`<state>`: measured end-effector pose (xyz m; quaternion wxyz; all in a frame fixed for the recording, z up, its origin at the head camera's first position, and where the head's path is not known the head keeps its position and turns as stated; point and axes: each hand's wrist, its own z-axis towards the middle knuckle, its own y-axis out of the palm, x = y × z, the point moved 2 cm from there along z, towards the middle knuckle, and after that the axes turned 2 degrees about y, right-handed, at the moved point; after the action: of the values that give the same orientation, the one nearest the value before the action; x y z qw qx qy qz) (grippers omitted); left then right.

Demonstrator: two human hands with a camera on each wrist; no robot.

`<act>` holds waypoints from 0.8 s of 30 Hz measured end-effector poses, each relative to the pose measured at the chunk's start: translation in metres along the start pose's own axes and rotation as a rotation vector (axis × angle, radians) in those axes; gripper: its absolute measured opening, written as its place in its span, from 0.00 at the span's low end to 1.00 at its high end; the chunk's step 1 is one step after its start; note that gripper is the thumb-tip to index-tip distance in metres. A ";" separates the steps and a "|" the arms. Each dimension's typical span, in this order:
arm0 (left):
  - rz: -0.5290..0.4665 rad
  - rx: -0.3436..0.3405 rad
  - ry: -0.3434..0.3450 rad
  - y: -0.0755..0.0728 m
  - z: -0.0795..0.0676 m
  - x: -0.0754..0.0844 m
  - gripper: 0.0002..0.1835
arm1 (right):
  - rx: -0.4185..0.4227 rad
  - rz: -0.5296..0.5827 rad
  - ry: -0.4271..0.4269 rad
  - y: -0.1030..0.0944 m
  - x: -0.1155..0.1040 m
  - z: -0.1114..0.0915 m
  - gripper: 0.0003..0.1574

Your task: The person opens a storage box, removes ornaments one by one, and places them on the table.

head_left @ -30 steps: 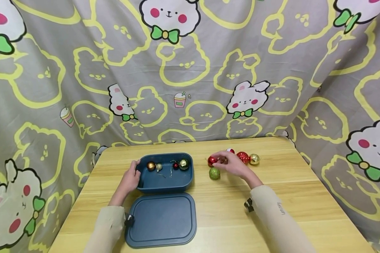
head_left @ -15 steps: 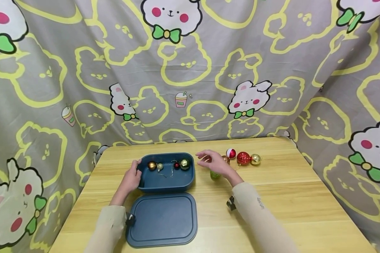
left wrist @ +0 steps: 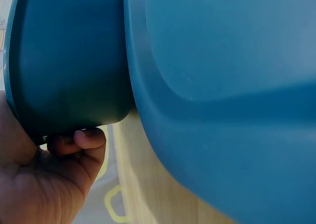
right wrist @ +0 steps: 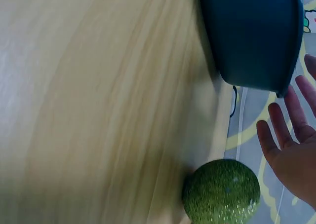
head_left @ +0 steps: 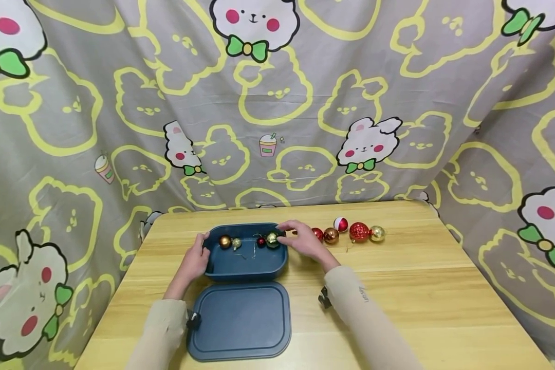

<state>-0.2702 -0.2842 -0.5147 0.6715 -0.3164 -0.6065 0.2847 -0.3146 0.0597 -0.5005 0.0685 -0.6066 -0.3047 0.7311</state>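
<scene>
My left hand [head_left: 195, 261] grips the left end of a dark blue rectangular box [head_left: 246, 278], thumb on one side of the wall and fingers curled beneath the rim in the left wrist view. Inside the box lie several small Christmas baubles: a copper one [head_left: 224, 241], a small gold one, a small red one [head_left: 261, 241] and a shiny gold one [head_left: 272, 239]. My right hand [head_left: 304, 240] reaches to the box's right rim with spread, fairly straight fingers. No object shows in it. A green glitter bauble [right wrist: 222, 192] sits on the table below it, hidden in the head view.
The blue lid [head_left: 238, 321] lies flat in front of the box. Right of my right hand are a red bauble, a copper bauble [head_left: 331, 236], a red-and-white bauble [head_left: 340, 224], a large red bauble [head_left: 359, 232] and a gold bauble [head_left: 377, 234]. A patterned curtain hangs behind the table.
My right hand has moved left from the baubles to the box's right rim, uncovering the red and copper baubles. The left hand keeps its hold on the box. The head view has shifted slightly.
</scene>
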 end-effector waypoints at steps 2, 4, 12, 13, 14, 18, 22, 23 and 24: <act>-0.003 -0.001 -0.002 0.001 0.000 0.000 0.25 | 0.000 -0.023 -0.004 0.003 -0.002 0.001 0.23; -0.004 -0.003 -0.007 0.001 0.001 0.000 0.25 | -0.002 -0.047 -0.017 0.006 -0.004 0.002 0.24; 0.010 -0.010 -0.013 0.000 0.000 0.001 0.25 | -0.004 -0.186 -0.088 0.017 -0.003 0.009 0.25; 0.010 -0.013 -0.014 0.000 0.000 0.001 0.25 | 0.000 -0.209 -0.095 0.018 -0.003 0.010 0.25; 0.011 -0.014 -0.014 0.000 0.000 0.001 0.25 | 0.004 -0.230 -0.099 0.020 -0.003 0.011 0.25; 0.011 -0.017 -0.016 0.000 0.000 0.001 0.25 | 0.016 -0.310 -0.094 0.025 -0.005 0.013 0.25; 0.012 -0.014 -0.012 0.000 0.000 0.000 0.25 | 0.004 -0.369 -0.078 0.029 -0.007 0.015 0.25; 0.013 -0.014 -0.011 0.000 0.000 0.000 0.25 | -0.001 -0.378 -0.074 0.030 -0.008 0.015 0.25; 0.014 -0.014 -0.011 0.000 0.000 0.001 0.25 | -0.006 -0.389 -0.071 0.031 -0.008 0.015 0.25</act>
<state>-0.2701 -0.2835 -0.5146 0.6640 -0.3239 -0.6099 0.2867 -0.3183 0.0251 -0.5089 0.1959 -0.5106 -0.4204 0.7240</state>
